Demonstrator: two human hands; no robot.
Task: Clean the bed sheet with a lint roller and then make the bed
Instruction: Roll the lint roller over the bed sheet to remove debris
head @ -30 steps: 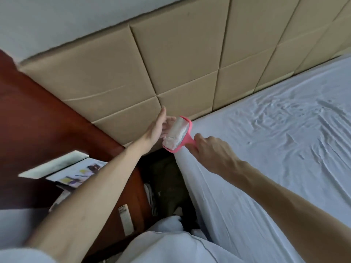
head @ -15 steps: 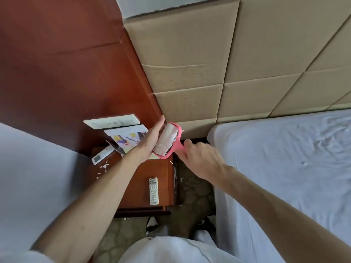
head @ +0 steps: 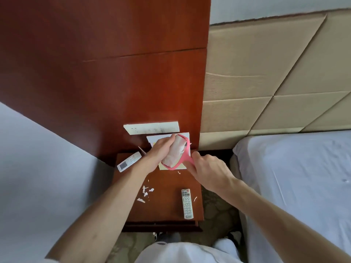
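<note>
Above the bedside worktop (head: 167,209), a person's left hand (head: 158,151) curls its fingers round the drum of a pink lint roller (head: 178,150) while the right hand (head: 207,169) grips its handle, the white bed sheet (head: 303,177) at three o'clock, torn paper scraps (head: 146,191) at six.
</note>
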